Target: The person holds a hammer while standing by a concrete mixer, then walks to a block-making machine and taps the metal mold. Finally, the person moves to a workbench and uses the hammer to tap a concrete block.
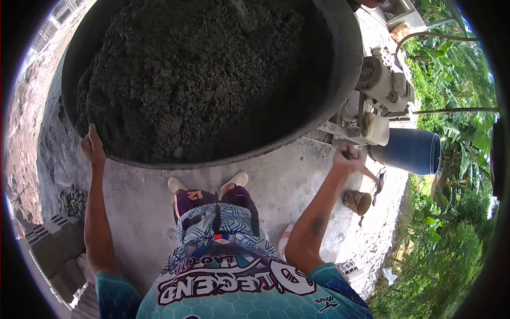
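the big drum (346, 50) sits right in front of me, above my feet, its open mouth loaded with dark, crumbly mix (186, 80). i judge it very heavy and stiff, not something to lift; the rim is the place to take hold, though it may be gritty. the mix looks loose and damp, likely to crumble if scooped.

my left fingers (94, 137) are on the rim at the left, one laid up along it; some are hidden, so i cannot tell how tightly they close. my right fingers (354, 154) are curled closed around the handle of a tool (379, 183), out to the right of the drum. it looks light and rigid, best held by the handle; its kind is too blurred to tell.

counting: one drum, one tool, one motor (374, 74), one blue barrel (406, 151), one pale container (377, 130), one small bucket (356, 202), two shoes (240, 179). the grey blocks (56, 242) overlap too much to count.
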`<state>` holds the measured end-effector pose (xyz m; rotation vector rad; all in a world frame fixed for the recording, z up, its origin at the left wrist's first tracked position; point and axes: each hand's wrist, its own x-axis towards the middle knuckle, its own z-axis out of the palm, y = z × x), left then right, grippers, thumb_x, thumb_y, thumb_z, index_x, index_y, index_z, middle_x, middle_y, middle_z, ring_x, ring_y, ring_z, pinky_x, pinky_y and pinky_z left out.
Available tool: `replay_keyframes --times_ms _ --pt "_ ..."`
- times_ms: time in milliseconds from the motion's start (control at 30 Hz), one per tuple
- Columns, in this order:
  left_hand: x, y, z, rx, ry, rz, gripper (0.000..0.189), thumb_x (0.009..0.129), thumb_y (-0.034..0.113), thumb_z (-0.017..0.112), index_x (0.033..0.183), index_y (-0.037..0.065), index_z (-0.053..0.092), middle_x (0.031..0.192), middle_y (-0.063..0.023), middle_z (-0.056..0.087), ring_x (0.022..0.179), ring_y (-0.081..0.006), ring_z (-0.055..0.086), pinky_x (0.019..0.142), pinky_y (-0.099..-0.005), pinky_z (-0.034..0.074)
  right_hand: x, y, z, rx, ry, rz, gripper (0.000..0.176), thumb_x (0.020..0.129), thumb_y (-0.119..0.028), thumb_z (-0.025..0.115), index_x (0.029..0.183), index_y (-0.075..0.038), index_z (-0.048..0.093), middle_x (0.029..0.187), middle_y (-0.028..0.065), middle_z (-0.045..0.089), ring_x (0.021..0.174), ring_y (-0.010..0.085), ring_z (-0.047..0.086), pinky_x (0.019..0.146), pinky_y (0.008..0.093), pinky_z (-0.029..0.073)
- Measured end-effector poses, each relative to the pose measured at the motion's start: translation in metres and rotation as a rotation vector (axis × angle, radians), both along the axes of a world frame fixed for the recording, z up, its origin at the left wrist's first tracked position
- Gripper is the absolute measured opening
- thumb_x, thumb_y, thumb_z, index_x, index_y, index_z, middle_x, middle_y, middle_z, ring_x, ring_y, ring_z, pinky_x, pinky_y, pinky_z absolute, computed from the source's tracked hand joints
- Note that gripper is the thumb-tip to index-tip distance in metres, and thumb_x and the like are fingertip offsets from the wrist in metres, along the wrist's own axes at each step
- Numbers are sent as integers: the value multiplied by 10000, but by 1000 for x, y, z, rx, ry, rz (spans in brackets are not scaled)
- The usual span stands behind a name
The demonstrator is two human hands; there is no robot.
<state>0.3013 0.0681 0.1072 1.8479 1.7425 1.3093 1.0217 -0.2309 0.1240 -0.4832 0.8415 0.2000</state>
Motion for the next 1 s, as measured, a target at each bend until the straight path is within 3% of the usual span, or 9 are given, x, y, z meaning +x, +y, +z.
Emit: replay_keyframes --times_ms 67,233,467,533,667,800,867,900,1000 --pt "3 13 7 16 -13 -19 633 1025 412 515 508 111 311 463 40 255 446 -61 211 458 -346 166 -80 65 -23 258 -199 1259 283 923 -191 546 684 -168 397 536 -53 316 442 113 353 384 303 262" --pt "0 7 7 -18 -39 -68 623 1030 393 503 513 90 333 452 22 271 439 -66 239 456 -352 174 -84 -56 -44 -76 -154 1322 302 944 -196 539 672 -178 410 533 -74 350 393 84 371 298 259 265" --pt "-6 15 3 -60 117 35 628 1032 383 495 527 38 351 476 33 260 478 -62 234 464 -356 182 -93 -239 -69 -312 -69 753 227 970 -178 505 744 -198 511 525 -95 359 403 56 412 298 242 260" --pt "-5 14 2 -61 69 16 632 1029 393 500 529 38 348 480 29 254 481 -63 235 467 -359 180 -107 -262 -1 -340 -367 451 355 980 -91 491 1269 -286 557 579 -85 349 447 59 350 375 223 317" --pt "-3 21 0 -78 59 -18 641 1020 416 514 533 37 343 488 21 238 488 -67 241 478 -369 174 -87 -335 86 -712 -559 56 275 991 -213 564 741 -188 453 552 -60 362 459 64 378 419 205 332" --pt "3 20 7 -118 139 38 645 1019 423 515 533 35 344 495 19 233 492 -72 246 482 -376 177 -66 -389 169 -925 -931 -190 315 948 -156 590 666 -82 469 625 27 490 641 176 531 699 393 514" --pt "4 20 7 -110 221 36 641 1020 419 521 538 35 345 501 17 231 497 -74 245 483 -374 179 -39 -452 204 -681 -1317 76 347 929 -146 556 622 -116 398 617 23 408 604 169 445 703 374 457" --pt "3 20 7 -121 225 30 641 1020 419 521 538 35 345 501 17 231 497 -74 245 483 -374 179 -46 -388 228 -983 -1117 -455 354 866 -120 536 589 -168 321 578 -10 328 557 142 377 659 360 406" --pt "4 19 11 -149 105 -45 637 1020 419 524 540 38 351 504 9 236 493 -74 245 483 -370 177 -24 -430 255 -717 -1525 -384 385 782 -108 515 536 -180 228 506 -1 268 516 161 370 619 329 374"
